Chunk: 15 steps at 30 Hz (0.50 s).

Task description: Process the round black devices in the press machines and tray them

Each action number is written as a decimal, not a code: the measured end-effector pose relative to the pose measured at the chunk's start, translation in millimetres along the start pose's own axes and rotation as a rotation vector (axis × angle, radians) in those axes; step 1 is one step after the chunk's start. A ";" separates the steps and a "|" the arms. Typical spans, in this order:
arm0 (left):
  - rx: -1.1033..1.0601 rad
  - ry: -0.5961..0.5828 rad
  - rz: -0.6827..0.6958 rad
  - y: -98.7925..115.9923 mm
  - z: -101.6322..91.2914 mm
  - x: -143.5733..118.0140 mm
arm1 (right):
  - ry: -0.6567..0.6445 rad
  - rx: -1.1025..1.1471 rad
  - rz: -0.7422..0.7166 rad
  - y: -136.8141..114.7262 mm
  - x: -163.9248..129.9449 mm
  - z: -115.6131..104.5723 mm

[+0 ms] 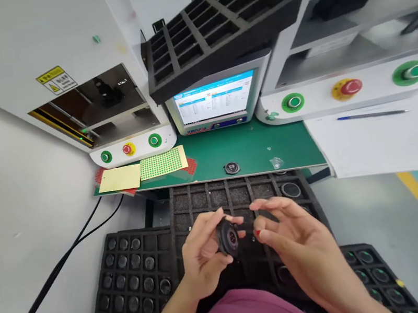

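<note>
My left hand holds a round black smartwatch case by its edge, the face with small sensor marks turned toward the right. Close by on its right, my right hand has thumb and forefinger pinched together at a small red piece, perhaps a sticker; its exact form is too small to tell. The other right fingers are curled loosely. Below both hands lies a black foam tray with square compartments. Another round watch case rests on the green bench near its front edge.
Sheets of green dots and a pale yellow sheet lie on the green bench. Filled trays stand at left and right. A tilted foam tray sits above the monitor, between two machines with buttons.
</note>
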<state>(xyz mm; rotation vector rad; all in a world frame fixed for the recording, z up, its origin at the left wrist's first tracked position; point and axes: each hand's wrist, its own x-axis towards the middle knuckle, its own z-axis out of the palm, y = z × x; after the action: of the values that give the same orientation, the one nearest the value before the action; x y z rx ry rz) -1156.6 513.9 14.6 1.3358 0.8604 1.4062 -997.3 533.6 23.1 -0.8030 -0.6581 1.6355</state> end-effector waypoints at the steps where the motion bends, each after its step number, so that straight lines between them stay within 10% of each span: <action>1: -0.021 -0.003 -0.019 0.3 0.7 -0.2 | -0.033 -0.004 0.005 -2.7 -2.7 1.8; 15: 0.300 -0.158 0.091 11.8 -4.9 -3.8 | -0.091 -0.046 0.162 -15.2 -16.8 10.8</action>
<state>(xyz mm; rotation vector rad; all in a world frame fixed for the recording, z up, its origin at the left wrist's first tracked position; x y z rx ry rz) -1163.7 507.7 23.9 1.7081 0.9394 1.2533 -994.7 520.2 44.1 -0.8364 -0.7120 1.8183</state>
